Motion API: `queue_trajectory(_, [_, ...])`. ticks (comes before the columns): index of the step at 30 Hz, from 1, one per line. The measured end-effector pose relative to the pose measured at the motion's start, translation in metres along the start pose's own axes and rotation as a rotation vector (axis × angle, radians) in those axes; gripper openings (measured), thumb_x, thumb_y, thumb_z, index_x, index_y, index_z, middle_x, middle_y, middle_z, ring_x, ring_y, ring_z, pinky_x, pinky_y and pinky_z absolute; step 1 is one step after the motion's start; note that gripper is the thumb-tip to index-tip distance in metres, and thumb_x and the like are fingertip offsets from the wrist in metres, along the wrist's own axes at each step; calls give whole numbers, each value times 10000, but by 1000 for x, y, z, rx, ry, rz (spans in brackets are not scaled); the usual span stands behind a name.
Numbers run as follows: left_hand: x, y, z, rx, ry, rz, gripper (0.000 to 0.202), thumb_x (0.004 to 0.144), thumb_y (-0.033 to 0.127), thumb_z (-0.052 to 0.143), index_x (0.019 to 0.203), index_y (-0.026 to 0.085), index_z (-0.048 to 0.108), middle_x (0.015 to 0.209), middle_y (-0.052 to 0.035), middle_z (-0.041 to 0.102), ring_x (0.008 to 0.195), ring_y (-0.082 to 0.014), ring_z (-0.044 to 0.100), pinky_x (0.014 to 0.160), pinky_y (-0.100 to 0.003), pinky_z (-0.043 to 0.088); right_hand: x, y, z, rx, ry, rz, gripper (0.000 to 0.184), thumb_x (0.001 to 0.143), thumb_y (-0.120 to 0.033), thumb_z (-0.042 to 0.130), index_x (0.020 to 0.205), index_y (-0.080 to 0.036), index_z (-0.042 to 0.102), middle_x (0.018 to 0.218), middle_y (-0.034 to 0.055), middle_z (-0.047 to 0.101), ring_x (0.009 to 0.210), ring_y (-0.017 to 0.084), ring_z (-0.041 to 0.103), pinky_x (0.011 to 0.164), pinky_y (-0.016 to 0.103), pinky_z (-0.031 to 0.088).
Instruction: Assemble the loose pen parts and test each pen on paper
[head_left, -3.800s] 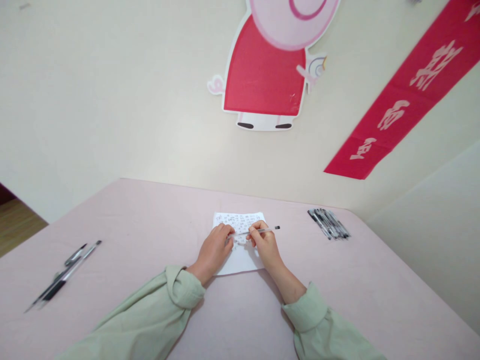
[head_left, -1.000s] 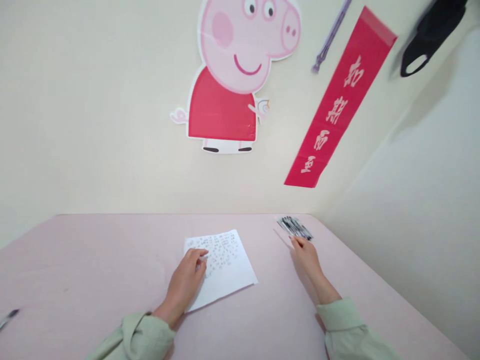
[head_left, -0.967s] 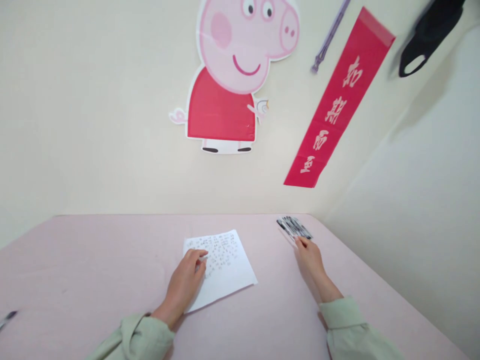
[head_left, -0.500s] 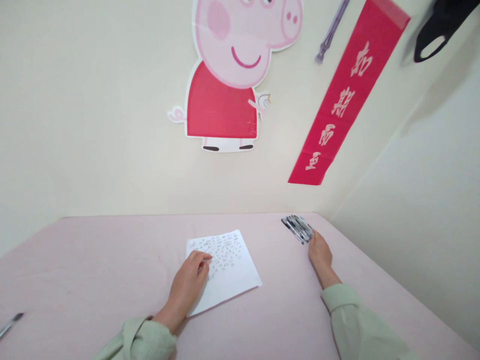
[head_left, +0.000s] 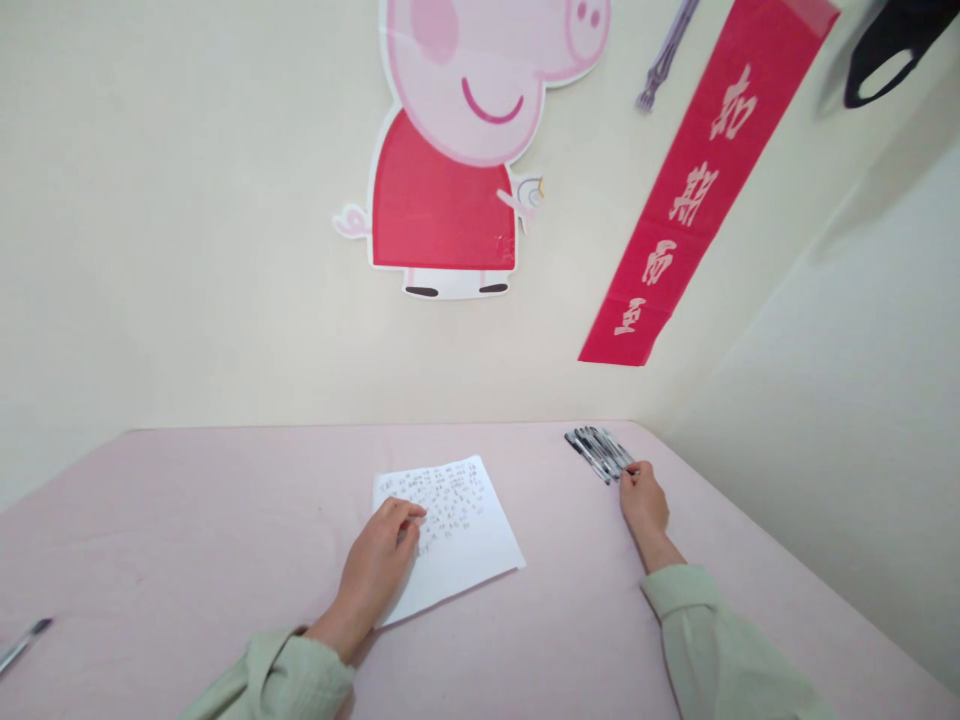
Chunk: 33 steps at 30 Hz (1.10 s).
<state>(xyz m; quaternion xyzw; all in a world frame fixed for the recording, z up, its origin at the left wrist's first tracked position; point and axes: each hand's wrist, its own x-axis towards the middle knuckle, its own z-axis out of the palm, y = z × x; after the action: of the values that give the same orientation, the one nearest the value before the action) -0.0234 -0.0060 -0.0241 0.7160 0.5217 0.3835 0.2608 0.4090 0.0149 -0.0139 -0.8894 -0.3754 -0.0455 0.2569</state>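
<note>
A sheet of white paper with rows of handwriting on its upper part lies on the pink-covered table. My left hand rests on the paper's left side, fingers loosely bent with thumb and forefinger apart, holding nothing. Toward the back right, several pens with clear barrels and dark caps lie side by side in a slanted row. My right hand is at the near right end of that row, its fingertips closed on the end of a pen. The fingers partly cover that pen's end.
Another pen lies at the table's left edge of view. The pink tabletop meets walls behind and on the right. On the wall are a cartoon pig cutout, a red banner and a hanging black item.
My right hand has shifted slightly at the end of the pen row, and its fingers now curl over a pen's end. My left hand stays on the paper. The camera view has tilted slightly.
</note>
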Motion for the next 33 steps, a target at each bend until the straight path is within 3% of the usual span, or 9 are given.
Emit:
queue_trajectory(8, [-2,7,1,21,7,-5,221,882,207,403,895,200,624,954,-58,613,906,-198,585,813,-351,453,3,8,2,-27,-25,-32,388,882,-324,388,1193,-186,574,984,144,691,815,275,640,656,348,437])
queue_trajectory(17, [-8,14,-1,29,36,-29,224,835,130,459,887,195,667,945,-48,629,899,-173,575,814,-305,447,25,27,16,33,-31,-8,557,766,-352,452,1299,-228,558,941,296,652,793,351,656,576,468,391])
queue_trajectory(23, [-8,12,2,52,32,-32,247,847,134,443,890,199,677,949,-52,635,915,-183,584,828,-316,449,13,19,6,102,-13,22,590,778,-369,422,1330,-194,534,1044,288,645,885,370,637,603,487,391])
queue_trajectory(26, [-8,12,2,68,19,-23,266,850,124,427,889,198,680,950,-55,635,930,-189,586,839,-321,450,3,4,-1,89,-1,-107,530,802,-363,390,1272,-196,569,1025,255,657,877,354,627,639,470,424])
queue_trajectory(28, [-8,11,2,71,16,-21,267,849,120,426,885,195,680,951,-57,634,933,-192,585,842,-325,452,-9,-15,-3,88,-8,-281,440,809,-382,395,1152,-228,624,1000,206,670,866,343,622,668,459,451])
queue_trajectory(31, [-8,10,3,64,21,-8,265,846,116,427,876,195,679,940,-56,633,925,-192,584,841,-327,454,-47,-54,-2,209,-222,-625,346,791,-351,403,970,-196,656,1016,174,665,914,299,623,808,426,483])
queue_trajectory(33, [-8,9,3,55,26,-2,263,845,113,428,868,195,676,932,-55,632,914,-189,583,835,-325,456,-86,-82,0,285,-348,-799,341,820,-345,389,958,-192,661,1033,156,658,991,280,610,895,410,474])
